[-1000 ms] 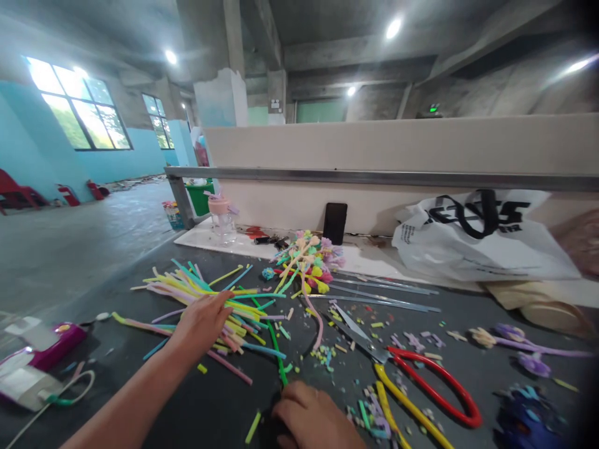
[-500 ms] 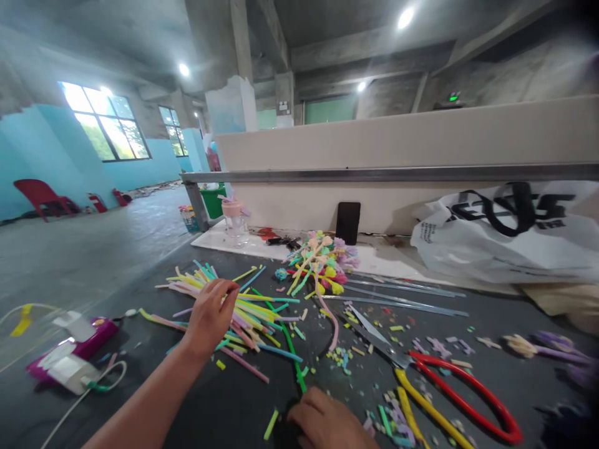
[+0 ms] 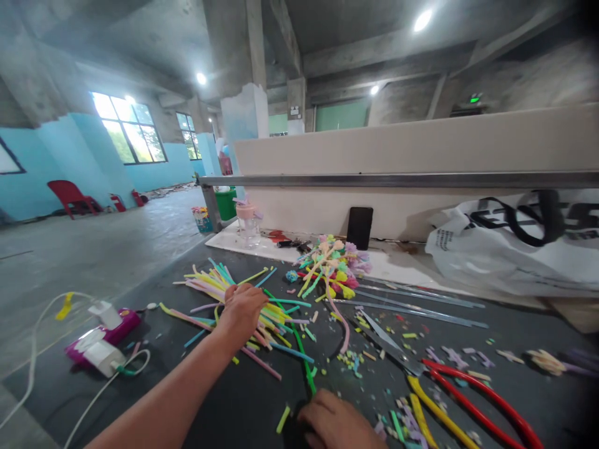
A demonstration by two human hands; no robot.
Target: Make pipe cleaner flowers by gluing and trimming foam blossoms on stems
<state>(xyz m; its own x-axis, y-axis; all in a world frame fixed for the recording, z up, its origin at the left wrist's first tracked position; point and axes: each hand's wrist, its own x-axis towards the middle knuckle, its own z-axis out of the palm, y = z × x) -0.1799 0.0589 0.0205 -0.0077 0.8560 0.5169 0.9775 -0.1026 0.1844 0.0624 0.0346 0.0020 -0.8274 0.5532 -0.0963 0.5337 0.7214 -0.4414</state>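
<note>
My left hand [image 3: 244, 307] is on a loose pile of pastel pipe cleaners [image 3: 274, 319], its fingers bent down and close together. Whatever they pinch is hidden under the hand. Near the bottom edge, my right hand [image 3: 344, 424] is curled at the near end of a long green pipe cleaner [image 3: 303, 352]; the fingertips are partly hidden. A short yellow-green piece [image 3: 282, 420] lies just left of it. Large scissors [image 3: 412, 369] with red and yellow handles lie with blades apart on the right. Behind the pile is a bunch of pipe-cleaner flowers [image 3: 334, 265].
Cut scraps [image 3: 350, 362] litter the dark table. Clear strips [image 3: 421, 305] lie behind the scissors. A phone [image 3: 359, 228] leans on the back panel, a cup [image 3: 248, 223] to its left. A white bag [image 3: 510, 249] stands back right; a purple power strip [image 3: 103, 337] with cables sits left.
My left hand has moved right across the pile, lower onto the stems. My right hand stays at the green pipe cleaner's end. The whole view has shifted slightly left.
</note>
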